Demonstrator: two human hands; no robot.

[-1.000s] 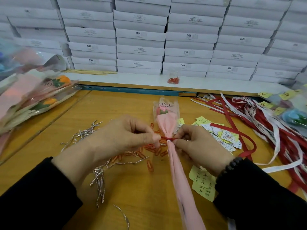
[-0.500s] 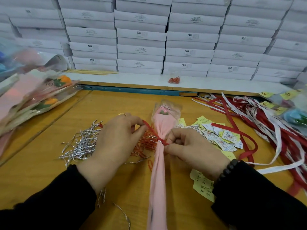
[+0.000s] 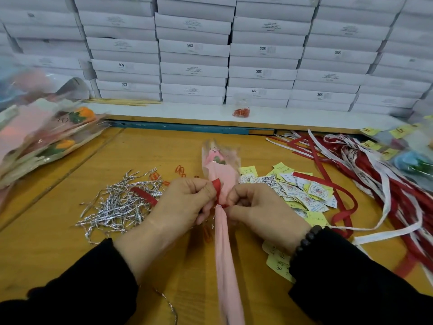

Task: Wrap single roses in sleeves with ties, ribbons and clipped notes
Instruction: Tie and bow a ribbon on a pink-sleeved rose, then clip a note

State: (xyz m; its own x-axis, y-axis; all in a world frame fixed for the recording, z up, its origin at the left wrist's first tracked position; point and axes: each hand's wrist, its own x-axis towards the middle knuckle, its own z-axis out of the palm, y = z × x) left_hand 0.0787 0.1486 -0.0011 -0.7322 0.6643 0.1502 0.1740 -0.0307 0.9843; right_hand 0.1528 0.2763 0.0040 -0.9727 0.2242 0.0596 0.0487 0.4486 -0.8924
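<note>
The left hand (image 3: 185, 202) has its fingers curled and pinches a red ribbon (image 3: 216, 185) between thumb and finger. The right hand (image 3: 260, 207) is curled too and pinches the same ribbon at the knot spot. The two hands sit close together, one on each side of one wrapped rose (image 3: 220, 165). The ribbon goes around the narrow neck of the pink sleeve (image 3: 225, 254). One loose end of the ribbon (image 3: 144, 195) sticks out to the left, over the silver ties. The rose lies on the yellow counter (image 3: 46, 242), with its flower end pointing away from the person and its long pink tail pointing toward the person.

Left of the hands is one pile of silver twist ties (image 3: 117, 205), too many to count. One more silver tie (image 3: 167, 306) lies alone near the left sleeve. A few orange paper clips (image 3: 180, 171) lie near the rose. Right of the hands is one heap of small notes (image 3: 302, 191), yellow and white ones mixed. Farther right is one big bunch of red and white ribbons (image 3: 379, 184). At the far left lies a stack of wrapped roses (image 3: 46, 141); two orange flowers show in it. At the far right more wrapped flowers (image 3: 410, 160) with yellow notes show, blurred. On the white shelf (image 3: 164, 112) behind sits one small cup of orange clips (image 3: 241, 111). White boxes (image 3: 194, 50) are stacked in many rows against the back.
</note>
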